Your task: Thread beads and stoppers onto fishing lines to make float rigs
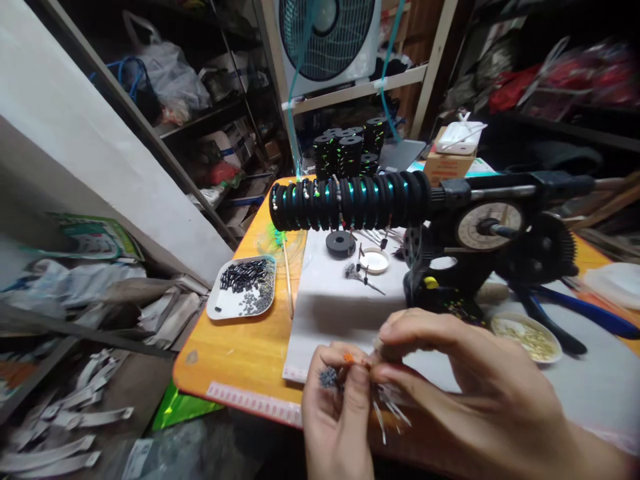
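Note:
Near the front edge of the table, my left hand (340,407) is closed, pinching a small orange piece (349,359) between thumb and fingers. Grey beads (328,378) show in the same hand. Thin white strands (390,408) hang below the fingertips. Beside it on the right, my right hand (450,380) is also closed, its thumb and forefinger meeting the left fingertips; what they pinch is too small to name. Above the hands is a black ribbed roller (350,200) wound with shiny blue-green line, with small beaded pieces on it.
A white tray (215,308) of black and grey pieces lies at the left. A bowl (555,353) of gold bits and blue-handled pliers (585,310) are at the right. Black spools (350,157) and a fan (327,40) stand behind. A stick (288,280) lies near the tray.

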Available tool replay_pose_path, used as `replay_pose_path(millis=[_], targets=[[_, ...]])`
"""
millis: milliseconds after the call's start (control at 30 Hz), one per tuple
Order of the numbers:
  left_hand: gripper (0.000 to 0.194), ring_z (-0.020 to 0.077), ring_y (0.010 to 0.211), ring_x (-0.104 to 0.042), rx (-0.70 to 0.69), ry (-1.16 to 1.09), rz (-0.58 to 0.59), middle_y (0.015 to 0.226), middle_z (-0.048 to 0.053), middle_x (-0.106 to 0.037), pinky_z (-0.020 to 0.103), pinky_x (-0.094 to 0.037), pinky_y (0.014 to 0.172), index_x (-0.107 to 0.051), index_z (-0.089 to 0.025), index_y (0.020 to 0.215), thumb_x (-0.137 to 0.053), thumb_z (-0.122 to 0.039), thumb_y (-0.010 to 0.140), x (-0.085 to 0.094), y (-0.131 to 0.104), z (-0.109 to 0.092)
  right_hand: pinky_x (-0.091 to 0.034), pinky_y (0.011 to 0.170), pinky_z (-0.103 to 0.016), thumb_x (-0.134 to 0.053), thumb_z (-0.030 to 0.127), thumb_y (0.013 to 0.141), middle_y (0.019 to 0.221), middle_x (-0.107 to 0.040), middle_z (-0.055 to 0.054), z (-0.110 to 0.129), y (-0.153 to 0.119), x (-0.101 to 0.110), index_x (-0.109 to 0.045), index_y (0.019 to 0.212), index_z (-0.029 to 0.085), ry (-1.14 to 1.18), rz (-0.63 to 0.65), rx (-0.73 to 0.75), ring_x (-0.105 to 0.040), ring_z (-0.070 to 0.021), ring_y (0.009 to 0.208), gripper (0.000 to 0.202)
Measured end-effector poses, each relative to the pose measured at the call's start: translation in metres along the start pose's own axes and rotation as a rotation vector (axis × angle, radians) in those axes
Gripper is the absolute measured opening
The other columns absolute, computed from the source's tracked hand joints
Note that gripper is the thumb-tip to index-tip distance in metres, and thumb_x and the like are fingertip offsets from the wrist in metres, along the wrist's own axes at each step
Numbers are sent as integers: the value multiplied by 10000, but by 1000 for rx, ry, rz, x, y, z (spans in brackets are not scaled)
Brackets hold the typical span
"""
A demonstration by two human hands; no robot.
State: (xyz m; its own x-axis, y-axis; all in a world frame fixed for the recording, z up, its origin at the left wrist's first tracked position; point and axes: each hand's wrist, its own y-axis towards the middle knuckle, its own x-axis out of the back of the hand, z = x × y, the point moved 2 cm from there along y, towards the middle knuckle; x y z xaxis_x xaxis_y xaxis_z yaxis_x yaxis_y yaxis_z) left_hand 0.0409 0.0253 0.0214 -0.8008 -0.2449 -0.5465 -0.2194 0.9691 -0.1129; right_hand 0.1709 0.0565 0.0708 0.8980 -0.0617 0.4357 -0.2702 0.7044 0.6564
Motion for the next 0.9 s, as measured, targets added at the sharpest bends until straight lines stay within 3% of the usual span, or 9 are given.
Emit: replay_pose_path(millis=[167, 333, 500, 600, 667, 800, 900], targets=[[162, 143, 876, -648, -30, -72, -6, 932, -20, -672, 212, -507, 804, -667, -245, 793, -778, -363, 799, -1, 3, -7, -542, 721, -144, -686, 182, 887, 963, -711, 9, -1, 0, -2, -553, 1140, 228, 6, 102, 11, -694, -82, 778, 289], [183, 52, 596, -530, -14, -43, 33, 915, -31, -685, 142, -423, 559, -644, -229, 769, -761, -361, 818, 11, 6, -15, -544, 707, -169, -661, 144, 898, 949, -716, 13, -5, -2, -3, -528, 1193, 239, -6, 146, -18, -704, -88, 762, 338], [252, 77, 632, -559, -47, 132, 29, 969, 15, -720, 176, -452, 632, -643, -190, 700, -803, -372, 769, 22, 9, -24, -540, 701, -183, -641, 113, 904, 956, -720, 2, -6, -2, -3, -533, 1198, 230, -24, 130, -8, -699, -89, 755, 335], [263, 127, 718, -619, -96, 218, 60, 1008, 49, -730, 215, -483, 694, -643, -182, 661, -809, -361, 760, 20, 8, -28, -534, 652, -225, -647, 149, 906, 967, -717, -32, -2, 0, -4, -536, 1155, 192, -41, 139, 73, -675, -116, 740, 275], [246, 161, 781, -643, -122, 229, 72, 911, 39, -717, 230, -498, 720, -652, -192, 652, -807, -348, 762, 16, 7, -28, -527, 625, -261, -686, 184, 883, 954, -711, -51, -1, 1, -6, -536, 1123, 171, -43, 153, 135, -652, -142, 732, 283], [201, 136, 737, -621, -165, 180, 47, 769, -3, -649, 205, -490, 692, -677, -211, 678, -805, -336, 770, 11, 8, -26, -517, 644, -279, -652, 98, 885, 846, -691, -37, -1, 3, -5, -559, 1136, 154, -29, 156, 176, -623, -151, 729, 273], [204, 122, 732, -609, -187, 135, 13, 777, -9, -642, 191, -478, 703, -679, -213, 694, -814, -352, 759, 10, 12, -27, -524, 678, -320, -688, 223, 890, 863, -687, -84, 4, 9, 3, -616, 1112, 112, -143, 190, 276, -621, -186, 766, 259]])
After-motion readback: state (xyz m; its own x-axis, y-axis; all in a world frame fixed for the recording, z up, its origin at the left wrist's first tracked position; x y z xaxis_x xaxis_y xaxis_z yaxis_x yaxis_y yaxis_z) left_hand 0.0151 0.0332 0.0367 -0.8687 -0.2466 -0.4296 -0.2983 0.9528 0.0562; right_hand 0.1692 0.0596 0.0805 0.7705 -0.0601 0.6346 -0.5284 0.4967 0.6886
